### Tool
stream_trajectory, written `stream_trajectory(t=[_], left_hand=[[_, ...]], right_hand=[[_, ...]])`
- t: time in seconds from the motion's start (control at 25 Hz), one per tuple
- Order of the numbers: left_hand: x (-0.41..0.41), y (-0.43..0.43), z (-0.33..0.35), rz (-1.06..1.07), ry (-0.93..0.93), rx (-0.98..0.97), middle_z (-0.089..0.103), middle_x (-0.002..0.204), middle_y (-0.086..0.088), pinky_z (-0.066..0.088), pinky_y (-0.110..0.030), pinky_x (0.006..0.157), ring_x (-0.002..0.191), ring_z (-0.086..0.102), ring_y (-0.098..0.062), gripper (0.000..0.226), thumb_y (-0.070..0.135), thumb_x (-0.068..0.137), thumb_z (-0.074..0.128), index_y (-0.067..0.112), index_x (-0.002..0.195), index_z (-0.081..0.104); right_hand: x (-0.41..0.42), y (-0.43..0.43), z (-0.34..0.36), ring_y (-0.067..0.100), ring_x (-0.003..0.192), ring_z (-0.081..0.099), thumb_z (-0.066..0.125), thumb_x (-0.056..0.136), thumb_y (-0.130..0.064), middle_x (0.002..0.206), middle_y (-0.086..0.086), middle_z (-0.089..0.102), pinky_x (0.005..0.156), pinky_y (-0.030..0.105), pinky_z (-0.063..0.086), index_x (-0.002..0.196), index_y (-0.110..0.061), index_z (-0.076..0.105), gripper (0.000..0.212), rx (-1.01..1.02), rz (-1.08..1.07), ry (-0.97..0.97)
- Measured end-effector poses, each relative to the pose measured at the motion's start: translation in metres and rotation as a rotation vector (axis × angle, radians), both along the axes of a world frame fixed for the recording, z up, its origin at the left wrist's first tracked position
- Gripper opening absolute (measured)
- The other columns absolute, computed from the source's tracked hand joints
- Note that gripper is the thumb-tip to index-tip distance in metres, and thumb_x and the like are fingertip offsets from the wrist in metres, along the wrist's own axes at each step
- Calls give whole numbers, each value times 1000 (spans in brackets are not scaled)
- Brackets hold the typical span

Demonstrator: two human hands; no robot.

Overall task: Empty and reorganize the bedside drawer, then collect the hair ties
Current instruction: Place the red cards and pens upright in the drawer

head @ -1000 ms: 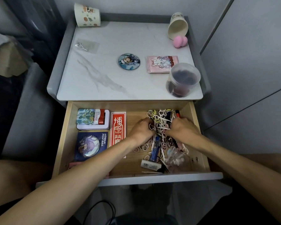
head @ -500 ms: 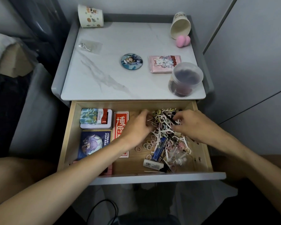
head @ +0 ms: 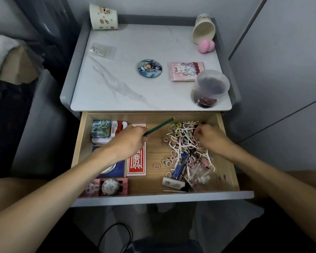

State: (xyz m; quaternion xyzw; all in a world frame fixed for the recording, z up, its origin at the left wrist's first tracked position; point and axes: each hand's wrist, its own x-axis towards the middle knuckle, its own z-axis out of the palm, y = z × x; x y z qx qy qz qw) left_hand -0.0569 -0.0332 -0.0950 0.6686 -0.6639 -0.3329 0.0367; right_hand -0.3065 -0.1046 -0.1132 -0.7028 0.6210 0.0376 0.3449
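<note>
Pinch: left hand (head: 128, 143) on pencil (head: 160, 126) — right hand (head: 211, 138) in hair ties (head: 172, 158)

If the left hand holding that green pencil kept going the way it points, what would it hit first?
Probably the drawer's back wall: the left hand holds the green pencil tip-first toward it, over bare drawer floor. The hair ties lie just right of that line; depth is hard to judge.
</note>
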Motion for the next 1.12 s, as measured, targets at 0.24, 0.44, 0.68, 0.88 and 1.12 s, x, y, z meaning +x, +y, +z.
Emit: stream_trajectory(t=[0.24,0.44,0.68,0.88,1.12], left_hand=[[-13,3,-13,213,363,205,59,66,4,37,-22,52,54,49,-5,14,16,102,50,20,96,62],[-17,4,-10,335,528,282,57,66,1,31,-16,42,46,43,-4,14,12,102,49,14,97,62],[-21,6,-9,476,731,366,56,66,-2,28,-17,39,43,41,-5,17,7,101,48,10,95,63],[-19,5,-15,608,817,354,57,69,-5,28,-18,37,47,42,-9,17,3,99,48,6,91,64],[-26,4,-22,640,803,333,59,74,-4,31,-19,41,50,45,-8,19,3,99,48,8,91,65]], right_hand=[[25,19,-21,35,114,52,75,81,-27,131,16,36,85,43,52,134,-13,37,67,-234,193,351],[25,18,-27,38,106,55,75,83,-24,128,19,37,82,43,52,132,-13,39,62,-250,127,318],[22,8,-21,35,103,64,67,85,-22,118,13,63,79,39,50,131,-16,42,54,-253,224,396],[13,-1,-9,35,106,64,54,89,-6,117,13,67,84,39,50,135,-21,45,49,-187,254,401],[1,-14,8,19,71,68,67,89,-14,100,9,70,62,28,52,107,-17,67,18,-68,158,187]])
